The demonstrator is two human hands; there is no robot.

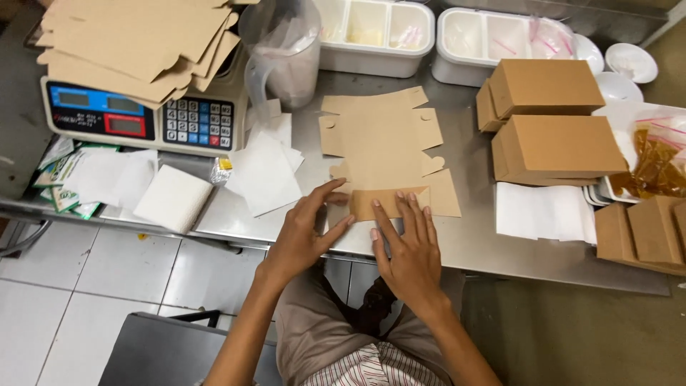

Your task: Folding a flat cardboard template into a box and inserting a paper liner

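Note:
A flat brown cardboard box blank (382,139) lies on the steel counter (471,236) in front of me. Its near flap (389,201) is folded over. My right hand (407,246) presses flat on that flap, fingers spread. My left hand (307,229) rests at the flap's left end, thumb and forefinger touching the cardboard edge. Neither hand lifts anything.
A weighing scale (143,118) at the left carries a stack of flat blanks (136,39). White paper sheets (264,171) lie beside it. Folded brown boxes (554,114) stand at the right, more boxes (643,232) at the far right. White compartment tubs (375,32) sit behind.

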